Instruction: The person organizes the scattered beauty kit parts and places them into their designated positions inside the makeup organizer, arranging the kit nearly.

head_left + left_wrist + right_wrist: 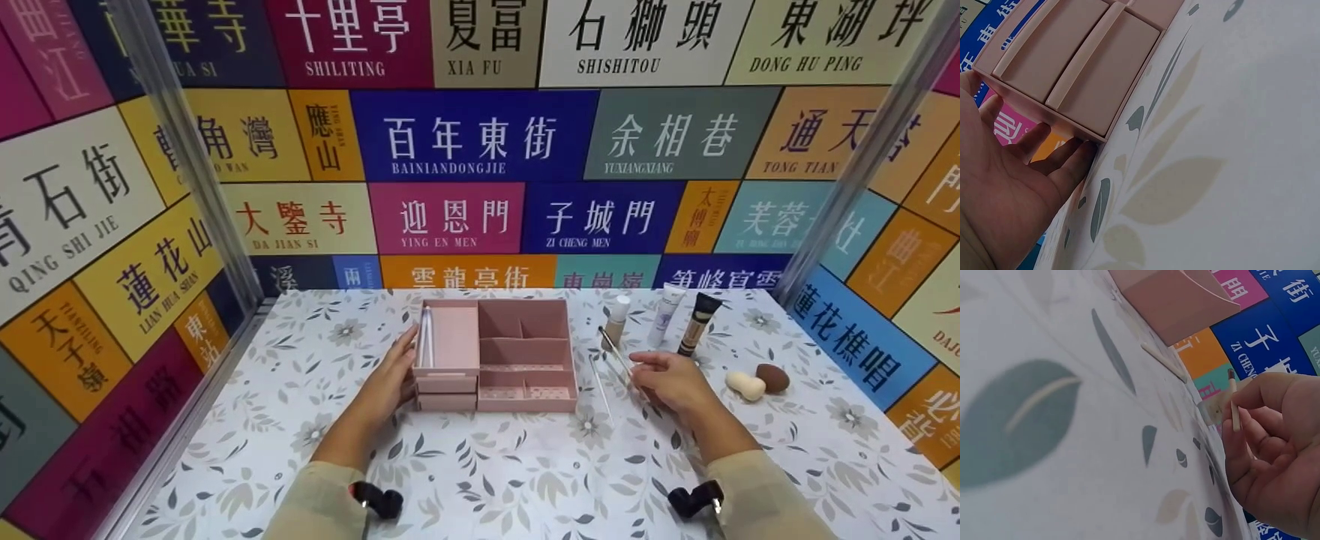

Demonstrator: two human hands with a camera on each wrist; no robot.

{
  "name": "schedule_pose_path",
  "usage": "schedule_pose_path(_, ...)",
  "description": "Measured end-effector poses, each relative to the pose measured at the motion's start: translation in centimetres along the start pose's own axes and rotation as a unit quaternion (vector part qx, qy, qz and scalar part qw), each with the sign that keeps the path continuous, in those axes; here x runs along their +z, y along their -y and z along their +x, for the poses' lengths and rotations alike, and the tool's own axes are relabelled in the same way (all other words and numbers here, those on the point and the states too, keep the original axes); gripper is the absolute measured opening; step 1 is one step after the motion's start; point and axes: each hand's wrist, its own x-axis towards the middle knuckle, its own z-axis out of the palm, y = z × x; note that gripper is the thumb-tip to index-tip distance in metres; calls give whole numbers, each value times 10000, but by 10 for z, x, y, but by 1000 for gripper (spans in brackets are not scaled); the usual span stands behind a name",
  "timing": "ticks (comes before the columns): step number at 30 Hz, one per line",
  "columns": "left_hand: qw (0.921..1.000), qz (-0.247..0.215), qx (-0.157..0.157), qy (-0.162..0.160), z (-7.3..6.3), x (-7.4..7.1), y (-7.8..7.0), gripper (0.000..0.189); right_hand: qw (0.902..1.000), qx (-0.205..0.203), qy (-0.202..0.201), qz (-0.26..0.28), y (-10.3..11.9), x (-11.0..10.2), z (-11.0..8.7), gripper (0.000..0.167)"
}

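While our right hand pinches a slim dark-tipped stick between thumb and fingers, our left hand has its fingers extended against the left side of the pink organizer, touching it; from the head view, part of those fingers is hidden by the organizer, and the left wrist view shows them better. We find the organizer about mid-desk, toward the far side, cut off at the top edge in both wrist views. Its left part carries two drawers, both closed, under a tray with some thin white sticks; how many, we can't make out.

The held stick slants toward the far left, its lower end partly behind the fingers in the head view. A second pale stick lies on the desk between organizer and right hand. Farther back on the right, we have a white-capped bottle, a white tube and a black-capped tube; labels unreadable, white tube washed out. Right of the right hand, a cream sponge partly covers a brown sponge. The right wrist view crops the right hand at the edge.
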Motion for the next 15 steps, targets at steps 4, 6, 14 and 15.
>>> schedule_pose_path(4, 9999, 106, 5, -63, 0, 0, 0, 52, 9986, 79, 345, 397, 3, 0, -1, 55)
schedule_pose_path(6, 9999, 107, -10, -82, -1, 0, 0, 52, 9975, 80, 507, 495, 5, 1, -1, 56)
schedule_pose_path(14, 9997, 66, -184, -121, 1, 0, 0, 51, 9893, 283, 726, 1232, 18, 6, -8, 57)
schedule_pose_path(15, 9997, 49, -198, -126, 1, 0, 0, 51, 9874, 280, 737, 1374, 20, 6, -8, 55)
